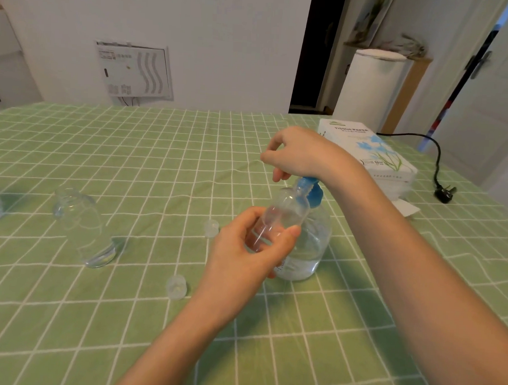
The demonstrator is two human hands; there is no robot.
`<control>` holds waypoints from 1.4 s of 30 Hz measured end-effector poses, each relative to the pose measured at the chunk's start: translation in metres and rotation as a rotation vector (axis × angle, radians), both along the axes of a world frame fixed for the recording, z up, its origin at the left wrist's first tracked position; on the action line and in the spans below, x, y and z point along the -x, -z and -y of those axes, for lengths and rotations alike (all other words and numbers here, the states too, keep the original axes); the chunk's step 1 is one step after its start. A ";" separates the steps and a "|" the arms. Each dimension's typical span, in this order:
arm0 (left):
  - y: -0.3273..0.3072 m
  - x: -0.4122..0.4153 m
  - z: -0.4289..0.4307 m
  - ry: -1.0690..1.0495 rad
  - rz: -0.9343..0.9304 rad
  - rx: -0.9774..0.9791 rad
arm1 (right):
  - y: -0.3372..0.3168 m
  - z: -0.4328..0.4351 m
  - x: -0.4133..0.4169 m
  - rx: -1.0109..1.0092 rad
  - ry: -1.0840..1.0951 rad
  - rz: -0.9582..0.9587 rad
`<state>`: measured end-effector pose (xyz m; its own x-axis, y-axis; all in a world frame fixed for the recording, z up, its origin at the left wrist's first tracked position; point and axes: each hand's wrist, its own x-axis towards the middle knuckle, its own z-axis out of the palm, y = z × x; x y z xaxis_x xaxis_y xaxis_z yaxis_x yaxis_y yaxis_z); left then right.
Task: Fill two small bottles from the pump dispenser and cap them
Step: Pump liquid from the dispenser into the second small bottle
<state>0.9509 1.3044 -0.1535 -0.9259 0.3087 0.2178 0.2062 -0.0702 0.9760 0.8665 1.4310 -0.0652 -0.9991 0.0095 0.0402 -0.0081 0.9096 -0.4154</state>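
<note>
A: Starting at the left, a clear empty bottle stands uncapped on the table; two small caps lie loose nearer the middle.

B: And the hands?

A: The left hand has its fingers clamped on a small clear bottle, tilted, mouth near the blue pump head; the right hand presses down on that head, fingers curled, over the dispenser.

B: Risks?

A: If the mouth sits off the nozzle, liquid likely spills on the cloth; the held bottle looks nearly empty.
</note>
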 end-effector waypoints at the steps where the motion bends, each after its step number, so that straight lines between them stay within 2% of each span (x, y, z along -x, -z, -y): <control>1: 0.001 0.000 0.000 -0.003 0.001 0.005 | 0.002 0.000 -0.001 0.004 0.000 0.013; 13: 0.001 0.001 0.001 0.002 -0.004 -0.013 | -0.005 -0.001 0.001 0.015 0.009 -0.054; 24: 0.003 0.000 0.001 -0.008 0.006 -0.006 | 0.004 0.001 -0.002 0.009 0.019 0.013; 42: 0.000 0.000 0.001 -0.001 -0.013 -0.008 | -0.001 0.000 0.001 0.004 0.006 -0.012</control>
<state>0.9504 1.3036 -0.1540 -0.9233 0.3061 0.2318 0.2185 -0.0776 0.9727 0.8657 1.4308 -0.0640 -0.9985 0.0158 0.0516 -0.0072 0.9081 -0.4186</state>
